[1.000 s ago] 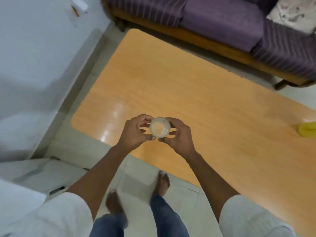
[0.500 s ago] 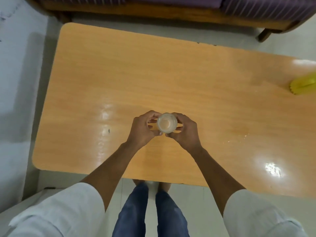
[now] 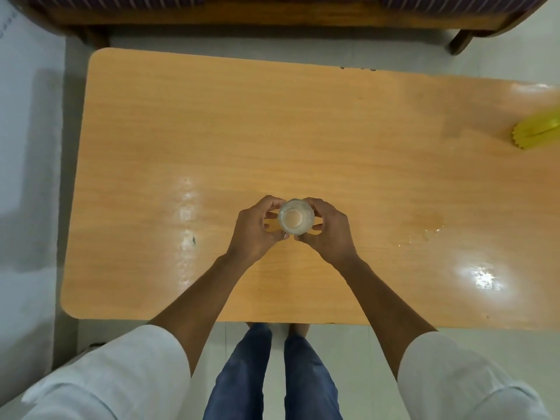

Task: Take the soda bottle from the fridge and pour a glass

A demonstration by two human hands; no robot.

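Note:
A clear glass (image 3: 295, 219), seen from straight above with a pale liquid inside, is over the middle of the orange wooden table (image 3: 242, 131). My left hand (image 3: 254, 230) curls round its left side and my right hand (image 3: 328, 230) curls round its right side, so both hold it together. I cannot tell whether the glass stands on the table or hovers just above it. No soda bottle and no fridge are in view.
A yellow object (image 3: 538, 133) lies at the table's right edge. A small wet spill (image 3: 424, 230) glistens right of my hands. A sofa with a wooden frame (image 3: 272, 13) runs along the far side. A white wall (image 3: 27, 177) stands left.
I have stepped up to the table, and the view now looks straight down on it. Both hands have kept hold of the glass and carried it further over the tabletop.

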